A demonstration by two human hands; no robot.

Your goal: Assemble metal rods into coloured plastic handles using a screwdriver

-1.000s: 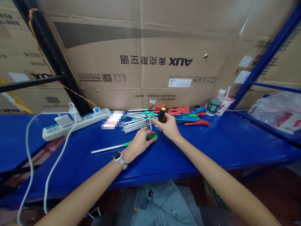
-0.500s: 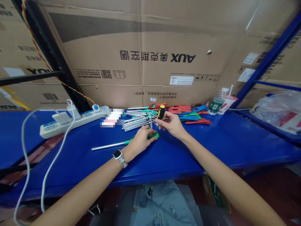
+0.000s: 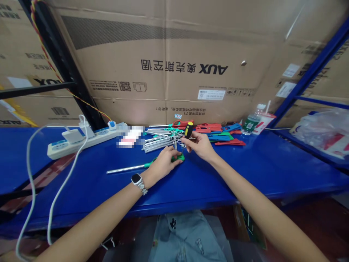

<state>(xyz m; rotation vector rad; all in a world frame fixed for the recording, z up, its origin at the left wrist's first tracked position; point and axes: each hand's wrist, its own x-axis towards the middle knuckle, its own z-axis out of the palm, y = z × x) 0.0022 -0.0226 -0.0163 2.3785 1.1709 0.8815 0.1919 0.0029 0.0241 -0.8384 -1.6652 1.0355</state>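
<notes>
My left hand [image 3: 165,161] is closed over the handle of a green long-nosed lighter [image 3: 178,157], pressing it to the blue tabletop. Its metal tube [image 3: 125,169] points out to the left. In my right hand [image 3: 201,146] is a small screwdriver with a black and yellow handle [image 3: 188,130]. The fingers pinch it low, and it stands nearly upright, blade down by the end of the green handle. Whether the tip touches the lighter I cannot tell. Just behind my hands lie several metal tubes with thin wires [image 3: 158,142].
Red, blue and green lighter handles [image 3: 218,133] are piled at the back. A bottle [image 3: 251,122] and a cup with a straw [image 3: 264,122] stand to their right. On the left are a power strip [image 3: 89,140] and white cables [image 3: 67,182]. A cardboard wall [image 3: 174,43] closes off the back.
The view has shifted very slightly. Both hands, the lighter and the screwdriver keep almost the same positions.
</notes>
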